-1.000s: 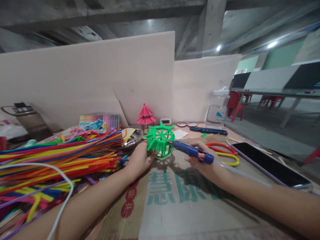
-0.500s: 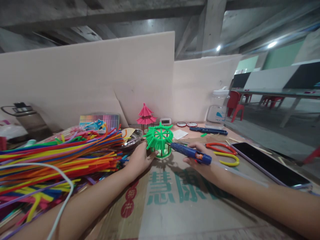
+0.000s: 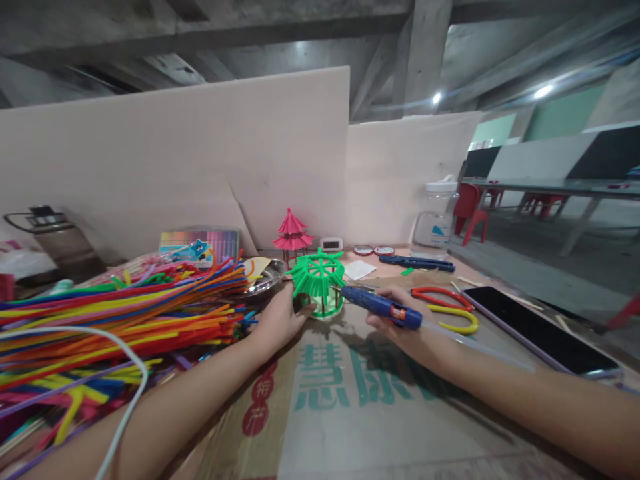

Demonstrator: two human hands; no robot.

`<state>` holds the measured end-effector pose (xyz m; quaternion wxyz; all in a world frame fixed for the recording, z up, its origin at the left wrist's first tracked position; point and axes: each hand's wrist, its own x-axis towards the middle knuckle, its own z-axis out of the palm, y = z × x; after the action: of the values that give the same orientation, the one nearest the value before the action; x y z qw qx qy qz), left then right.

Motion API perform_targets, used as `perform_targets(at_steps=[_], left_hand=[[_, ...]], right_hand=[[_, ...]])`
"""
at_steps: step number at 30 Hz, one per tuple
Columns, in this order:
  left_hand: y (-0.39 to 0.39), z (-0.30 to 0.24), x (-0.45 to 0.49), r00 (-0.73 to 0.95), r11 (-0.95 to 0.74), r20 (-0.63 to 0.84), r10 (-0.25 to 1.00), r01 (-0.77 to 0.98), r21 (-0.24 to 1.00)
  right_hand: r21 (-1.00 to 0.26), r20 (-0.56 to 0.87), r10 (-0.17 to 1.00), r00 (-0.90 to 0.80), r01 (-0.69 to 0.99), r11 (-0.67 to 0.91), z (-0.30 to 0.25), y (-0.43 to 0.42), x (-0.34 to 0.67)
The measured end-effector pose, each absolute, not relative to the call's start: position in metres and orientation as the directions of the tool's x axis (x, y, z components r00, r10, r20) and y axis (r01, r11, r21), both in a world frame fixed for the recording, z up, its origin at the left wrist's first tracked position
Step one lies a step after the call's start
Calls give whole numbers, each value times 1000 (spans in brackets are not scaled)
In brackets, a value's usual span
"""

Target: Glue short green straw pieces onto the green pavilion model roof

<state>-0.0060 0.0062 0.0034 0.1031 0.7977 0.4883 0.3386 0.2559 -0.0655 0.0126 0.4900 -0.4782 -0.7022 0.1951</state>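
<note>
A small green pavilion model point(image 3: 318, 270), its ring roof made of pipe cleaners on brown posts, stands upright on the cardboard. My left hand point(image 3: 283, 312) grips its base from the left, thumb at the near edge and the other fingers partly hidden behind it. From the right, my right hand point(image 3: 397, 317) is closed around a blue hot glue gun point(image 3: 373, 301) with a clear glue stick point(image 3: 480, 343) trailing from its back. The gun's nozzle points left, at the right edge of the green roof; whether it touches cannot be made out.
Bundles of pipe cleaners point(image 3: 125, 313) cover the left side, crossed by a white cable point(image 3: 135, 400). Behind stands a pink pavilion model point(image 3: 290, 233) beside a small digital clock point(image 3: 331, 244). Rightward lie pliers point(image 3: 465, 323), a phone point(image 3: 540, 330), a utility knife point(image 3: 417, 263) and a water bottle point(image 3: 435, 217).
The green pavilion has turned or tilted very slightly in my left hand. The glue gun stays at nearly the same spot by the roof's right edge.
</note>
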Motion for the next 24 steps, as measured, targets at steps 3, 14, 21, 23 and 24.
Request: perform_targets(at_steps=[3, 14, 21, 23, 24], left_hand=[[7, 2, -7, 294, -503, 437, 850, 697, 510], [6, 3, -6, 328, -502, 391, 860, 677, 537], [8, 2, -9, 328, -491, 375, 867, 690, 532], [8, 2, -9, 337, -504, 384, 859, 683, 528], [8, 2, -9, 342, -512, 390, 855, 678, 527]], right_hand=[[-758, 548, 829, -109, 355, 547, 17, -68, 259], [-721, 260, 965, -26, 660, 212, 60, 39, 294], [-551, 179, 982, 67, 833, 43, 40, 101, 308], [-484, 178, 982, 56, 874, 38, 35, 107, 310], [-449, 184, 982, 43, 892, 45, 32, 109, 311]])
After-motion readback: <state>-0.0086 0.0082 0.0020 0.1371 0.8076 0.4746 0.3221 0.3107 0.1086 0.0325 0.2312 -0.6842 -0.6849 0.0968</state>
